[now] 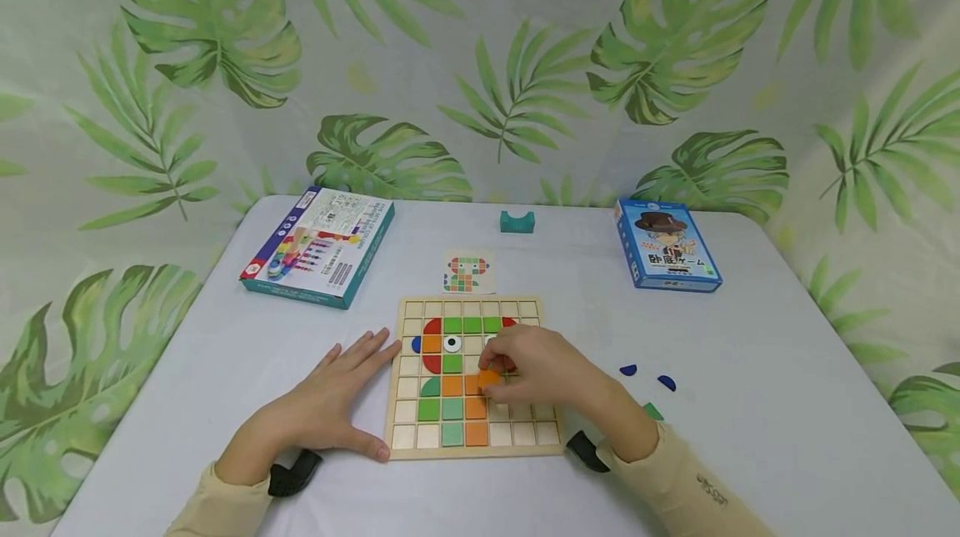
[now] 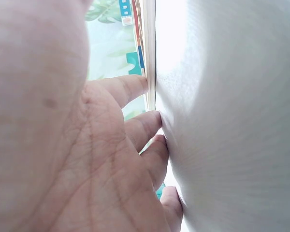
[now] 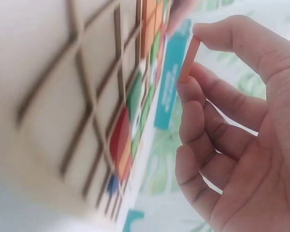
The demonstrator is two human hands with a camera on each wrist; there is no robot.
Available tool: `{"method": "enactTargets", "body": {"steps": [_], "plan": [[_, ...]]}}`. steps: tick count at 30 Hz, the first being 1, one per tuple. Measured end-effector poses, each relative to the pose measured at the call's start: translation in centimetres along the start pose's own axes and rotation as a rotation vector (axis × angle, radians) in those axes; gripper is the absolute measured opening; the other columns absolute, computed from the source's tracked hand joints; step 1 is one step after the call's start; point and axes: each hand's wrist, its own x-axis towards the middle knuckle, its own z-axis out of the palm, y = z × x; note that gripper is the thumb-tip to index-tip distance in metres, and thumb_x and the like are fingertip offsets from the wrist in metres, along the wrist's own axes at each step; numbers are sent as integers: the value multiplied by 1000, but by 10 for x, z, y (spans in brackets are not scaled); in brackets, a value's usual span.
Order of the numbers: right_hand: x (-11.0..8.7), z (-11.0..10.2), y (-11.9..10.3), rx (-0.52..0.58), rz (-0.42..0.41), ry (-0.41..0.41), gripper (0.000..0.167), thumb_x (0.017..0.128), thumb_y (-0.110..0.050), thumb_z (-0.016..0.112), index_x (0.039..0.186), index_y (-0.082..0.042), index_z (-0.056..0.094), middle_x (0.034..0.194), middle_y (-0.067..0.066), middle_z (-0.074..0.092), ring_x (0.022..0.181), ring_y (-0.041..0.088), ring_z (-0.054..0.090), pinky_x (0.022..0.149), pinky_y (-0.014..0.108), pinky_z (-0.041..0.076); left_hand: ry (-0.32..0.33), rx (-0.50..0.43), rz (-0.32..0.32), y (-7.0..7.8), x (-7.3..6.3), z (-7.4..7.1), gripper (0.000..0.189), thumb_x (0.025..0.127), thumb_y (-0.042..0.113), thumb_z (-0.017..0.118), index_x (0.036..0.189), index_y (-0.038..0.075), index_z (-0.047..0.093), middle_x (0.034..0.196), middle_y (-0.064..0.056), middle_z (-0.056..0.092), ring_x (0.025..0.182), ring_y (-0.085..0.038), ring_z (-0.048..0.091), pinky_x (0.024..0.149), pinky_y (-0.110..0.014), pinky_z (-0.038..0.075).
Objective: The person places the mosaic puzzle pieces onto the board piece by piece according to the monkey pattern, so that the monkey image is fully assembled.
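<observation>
A wooden grid board [image 1: 472, 454] lies on the table, partly filled with red, green, teal, orange and blue tiles and a white eye tile [image 1: 452, 343]. Over its middle, my right hand [image 1: 540, 370] pinches an orange square tile [image 3: 189, 60] between thumb and fingertip; in the right wrist view the tile is held clear of the grid, seen edge-on. My left hand [image 1: 333, 404] rests spread at the board's left side, thumb and a finger touching the frame. Behind the board lies a pattern card [image 1: 468, 272]. The right hand covers part of the board's right half.
Right of the board lie two dark blue half-round pieces [image 1: 667, 383] and a green piece [image 1: 652, 412] partly behind the right wrist. A teal-sided box [image 1: 322, 245] is at back left, a blue box [image 1: 667, 245] at back right, and a teal notched block [image 1: 517, 223] between them.
</observation>
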Motion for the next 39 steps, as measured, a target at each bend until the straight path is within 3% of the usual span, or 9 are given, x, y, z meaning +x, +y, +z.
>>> {"method": "enactTargets", "body": {"steps": [8, 19, 29, 39], "plan": [[11, 18, -25, -56, -110, -64, 20, 90, -33, 82, 102, -18, 81, 90, -11, 70, 78, 2, 53, 70, 16, 48, -14, -14, -19, 3, 1, -1, 138, 61, 75, 93, 171, 20, 30, 181, -13, 19, 167, -43, 16, 132, -74, 10], [18, 37, -53, -81, -211, -106, 19, 90, -37, 86, 102, -23, 83, 91, -17, 73, 77, -5, 56, 73, 12, 47, 10, -1, 15, 1, -1, -1, 136, 64, 77, 90, 171, 18, 31, 180, -15, 21, 166, -45, 18, 130, -76, 12], [22, 44, -62, -140, -200, -116, 17, 88, -38, 88, 97, -26, 81, 80, -20, 63, 72, -5, 51, 68, 11, 42, 9, 2, 13, 0, -1, 0, 136, 63, 78, 89, 171, 19, 30, 181, -14, 21, 166, -45, 18, 130, -76, 12], [22, 44, -63, -123, -202, -114, 17, 88, -36, 89, 96, -25, 79, 80, -19, 62, 72, -4, 51, 67, 10, 41, 10, 2, 10, 2, -1, -1, 136, 63, 78, 90, 171, 19, 30, 180, -15, 21, 166, -45, 19, 130, -76, 13]]}}
